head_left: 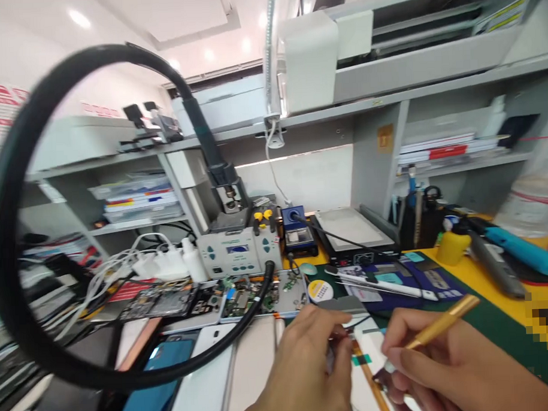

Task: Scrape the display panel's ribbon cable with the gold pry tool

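Note:
My right hand (421,365) grips a slim gold pen-shaped tool (444,322) whose tip points down and left; the tip is hard to make out behind the fingers. Below it runs an orange-brown strip (372,379) like a flex cable, with a piece of green tape (361,360) near its upper end. The strip lies on a white surface. Curled beside its upper end is my left hand (306,366), thumb and fingers drawn together. Something greyish shows between them, mostly hidden, and I cannot tell what it is.
A thick black hose (6,197) loops across the left from a hot-air station (233,252). Phones, such as a blue one (158,371), and circuit boards (250,296) lie left of my hands. A white soldering iron (382,282) and yellow bottle (453,245) are on the right.

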Demonstrator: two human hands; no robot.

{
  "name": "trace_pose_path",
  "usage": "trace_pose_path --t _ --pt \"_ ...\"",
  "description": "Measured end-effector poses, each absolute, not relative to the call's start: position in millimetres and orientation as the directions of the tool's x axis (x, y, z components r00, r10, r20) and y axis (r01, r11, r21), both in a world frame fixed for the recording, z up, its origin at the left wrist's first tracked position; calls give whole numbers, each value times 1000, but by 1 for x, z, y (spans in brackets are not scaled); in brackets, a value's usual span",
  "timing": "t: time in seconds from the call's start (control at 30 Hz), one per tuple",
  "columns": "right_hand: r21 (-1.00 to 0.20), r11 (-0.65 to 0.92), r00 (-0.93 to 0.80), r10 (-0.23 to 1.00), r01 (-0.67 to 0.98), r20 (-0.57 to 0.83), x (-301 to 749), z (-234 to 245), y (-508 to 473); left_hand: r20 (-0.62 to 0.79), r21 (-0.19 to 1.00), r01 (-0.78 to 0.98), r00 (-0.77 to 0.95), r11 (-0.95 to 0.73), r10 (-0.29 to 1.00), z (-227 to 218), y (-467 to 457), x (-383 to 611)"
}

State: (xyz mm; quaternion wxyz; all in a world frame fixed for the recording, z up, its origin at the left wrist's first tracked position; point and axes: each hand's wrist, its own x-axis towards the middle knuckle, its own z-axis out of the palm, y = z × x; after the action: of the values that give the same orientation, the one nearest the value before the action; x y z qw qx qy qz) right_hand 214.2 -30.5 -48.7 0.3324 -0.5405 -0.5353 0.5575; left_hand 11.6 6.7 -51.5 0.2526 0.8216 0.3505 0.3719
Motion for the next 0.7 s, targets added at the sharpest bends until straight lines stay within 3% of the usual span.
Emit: trace_pose_path --t 0.37,0.7 --pt "-947 -241 -182 942 214 -281 212 -24 -35 370 705 421 468 -570 803 -57 7 14" --pt "-944 -237 -194 939 231 -284 210 -22 -36 399 693 418 455 -587 796 -60 6 13"
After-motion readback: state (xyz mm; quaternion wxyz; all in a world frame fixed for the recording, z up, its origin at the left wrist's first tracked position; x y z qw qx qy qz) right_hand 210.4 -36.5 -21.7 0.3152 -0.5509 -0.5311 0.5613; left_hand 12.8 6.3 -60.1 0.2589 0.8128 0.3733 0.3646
